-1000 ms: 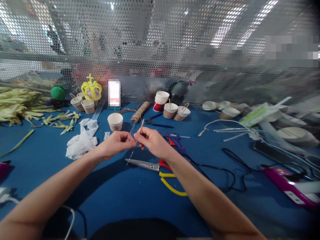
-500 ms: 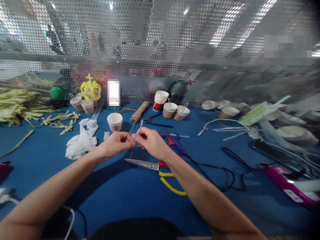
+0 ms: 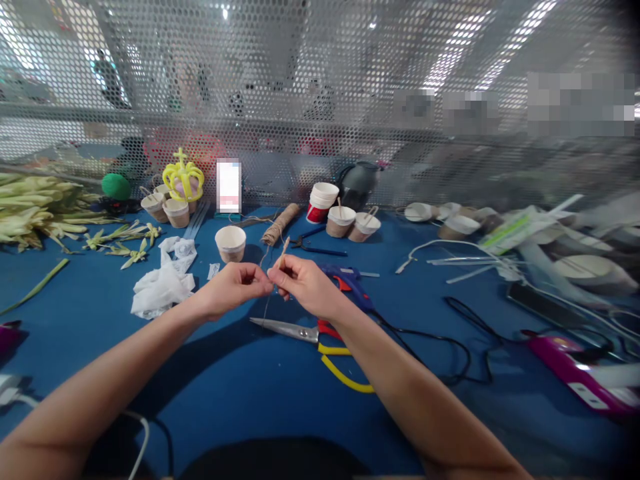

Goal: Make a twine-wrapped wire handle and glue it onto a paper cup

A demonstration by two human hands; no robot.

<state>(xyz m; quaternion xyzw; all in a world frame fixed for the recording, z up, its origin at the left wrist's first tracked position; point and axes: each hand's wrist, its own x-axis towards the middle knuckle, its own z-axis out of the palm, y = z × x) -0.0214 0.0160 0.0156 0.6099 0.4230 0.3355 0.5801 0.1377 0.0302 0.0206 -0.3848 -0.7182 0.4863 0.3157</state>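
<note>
My two hands meet above the middle of the table, fingertips almost touching. My left hand [image 3: 240, 283] is closed in a pinch on thin twine [image 3: 266, 308], whose loose end hangs down over the scissors' blades. Between thumb and fingers of my right hand [image 3: 303, 283] is a short tan stick-like piece [image 3: 285, 246], its tip pointing up; its lower part is hidden. Behind the hands lies a roll of brown twine [image 3: 281, 225], with a strand running toward them. Scissors [image 3: 287, 329] with red and yellow handles lie just below, partly under my right forearm.
A twine-wrapped paper cup [image 3: 231, 244] stands beyond my left hand, near crumpled white cloth [image 3: 163, 287]. Blue pliers [image 3: 317, 248] and a blue glue gun [image 3: 353, 283] lie behind my right hand. Stacked cups [image 3: 323, 200] and a yellow crown [image 3: 183, 177] stand along the mesh wall.
Both hands stay in nearly the same place. The tan piece now stands slightly higher above my right fingers, and the hanging twine end has swung a little to the right.
</note>
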